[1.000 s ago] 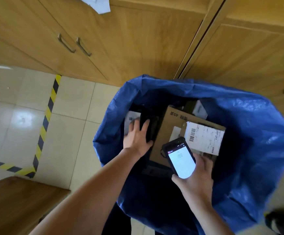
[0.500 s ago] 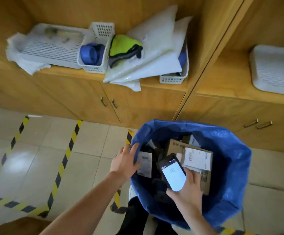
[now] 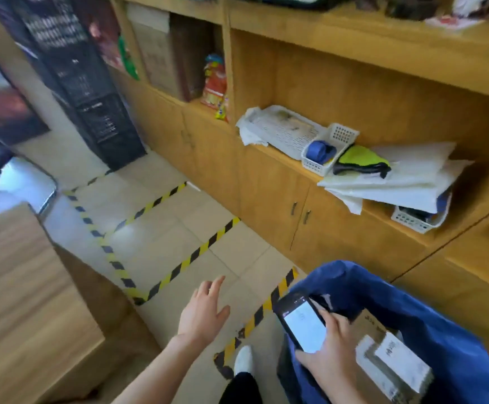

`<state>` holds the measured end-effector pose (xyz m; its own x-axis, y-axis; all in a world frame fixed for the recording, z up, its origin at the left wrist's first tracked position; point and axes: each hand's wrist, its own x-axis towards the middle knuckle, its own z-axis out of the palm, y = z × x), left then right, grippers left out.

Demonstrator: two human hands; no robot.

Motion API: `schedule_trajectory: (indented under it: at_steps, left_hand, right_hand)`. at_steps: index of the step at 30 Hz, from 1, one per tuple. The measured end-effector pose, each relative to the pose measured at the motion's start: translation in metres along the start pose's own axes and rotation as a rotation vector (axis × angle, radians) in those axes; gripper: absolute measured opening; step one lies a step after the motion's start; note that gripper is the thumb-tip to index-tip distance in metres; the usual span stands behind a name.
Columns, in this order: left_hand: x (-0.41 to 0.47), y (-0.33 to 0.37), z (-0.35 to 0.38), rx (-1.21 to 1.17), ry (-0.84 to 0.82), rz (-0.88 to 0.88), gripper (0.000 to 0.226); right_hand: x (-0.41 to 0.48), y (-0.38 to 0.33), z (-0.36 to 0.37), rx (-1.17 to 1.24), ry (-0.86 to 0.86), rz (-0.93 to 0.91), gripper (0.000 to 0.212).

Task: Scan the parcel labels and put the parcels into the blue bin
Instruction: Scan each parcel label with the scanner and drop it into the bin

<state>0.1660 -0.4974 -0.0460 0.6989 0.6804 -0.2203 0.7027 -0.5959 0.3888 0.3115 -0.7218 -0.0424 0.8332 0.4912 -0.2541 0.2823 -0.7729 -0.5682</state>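
Lower right of view: blue bin (image 3: 447, 330). It's a soft woven-plastic sack with a crinkled wall and a slumped open rim.

Parcel (image 3: 368, 326) sits inside the bin, against its near right wall. It's a rectangular brown cardboard box with matte faces. A white paper label (image 3: 402, 360) lies flat on top; the print is too blurred to read.

Right grip (image 3: 330, 355) is over the bin's left rim, wrapped round the handheld scanner (image 3: 303, 323). Fingers curl on its right edge and the thumb sits at its lower edge. The scanner is a black slab with rounded corners and a glossy screen lit white, tilted up toward the camera, just left of the parcel.

Left grip (image 3: 202, 313) is outside the bin, well to its left over the floor. Fingers are straight and spread, palm down, holding nothing.

Floor (image 3: 155, 228) left of the bin is glossy beige tile. Yellow-black striped tape (image 3: 193, 258) marks out boxes, and one strip runs up to the bin's left side. A white shoe toe (image 3: 243, 360) is just left of the bin's base.

Behind the bin is a light wood-grain cabinet (image 3: 266, 199) with flat doors and small metal handles.
- The shelf above it holds white perforated plastic baskets (image 3: 341, 135), one with a blue roll (image 3: 320, 151) in it.
- Beside them a yellow-green cloth (image 3: 360, 160) with black trim lies on flat white poly bags (image 3: 412, 176).

Far left of the bin is a wood-grain surface (image 3: 18, 287) with a square corner. Beyond it, up-left, is a stack of black lattice crates (image 3: 91, 97).
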Motion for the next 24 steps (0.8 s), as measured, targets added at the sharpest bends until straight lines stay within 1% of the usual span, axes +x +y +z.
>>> schedule_trajectory:
  at_steps: [5,11,14,17,20,24]
  left_hand:
    - [-0.079,-0.087,-0.039,-0.106,0.166,-0.240,0.069]
    - [-0.180,-0.204,-0.103,-0.239,0.458,-0.547,0.064]
    - [-0.239,-0.263,-0.129,-0.297,0.562,-0.685,0.066]
    - [-0.306,-0.320,-0.147,-0.334,0.640,-0.827,0.067]
    - [-0.374,-0.375,-0.157,-0.336,0.712,-0.934,0.067]
    - [-0.450,-0.434,-0.166,-0.334,0.760,-1.074,0.068]
  right_hand:
    - [-0.012,-0.085,0.034,-0.123,-0.189,-0.239,0.091]
    - [-0.054,-0.217,0.103,-0.147,-0.375,-0.490,0.091]
    - [-0.090,-0.281,0.146,-0.180,-0.440,-0.640,0.091]
    - [-0.136,-0.344,0.195,-0.252,-0.527,-0.743,0.092]
    - [-0.188,-0.396,0.245,-0.294,-0.627,-0.855,0.100]
    - [-0.261,-0.455,0.310,-0.312,-0.741,-1.011,0.111]
